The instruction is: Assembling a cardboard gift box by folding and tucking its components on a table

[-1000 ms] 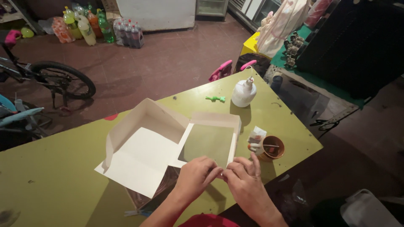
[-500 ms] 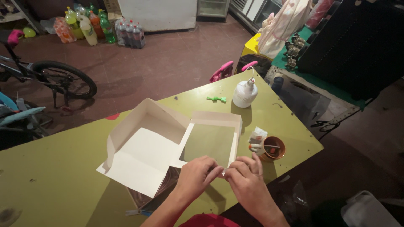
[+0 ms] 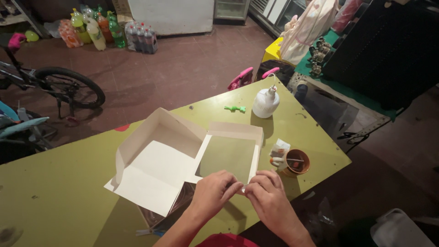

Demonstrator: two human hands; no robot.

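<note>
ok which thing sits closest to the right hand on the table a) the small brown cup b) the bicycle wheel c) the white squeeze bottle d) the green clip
a, the small brown cup stands just past the right hand at the box's near right corner, while the white squeeze bottle and green clip lie farther up the green table.

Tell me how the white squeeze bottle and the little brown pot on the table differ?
The white squeeze bottle is taller, capped with a narrow nozzle; the brown pot is squat and open-topped. The bottle stands far from the hands; the pot sits just beyond the right hand. Both stand upright on the green table.
</note>
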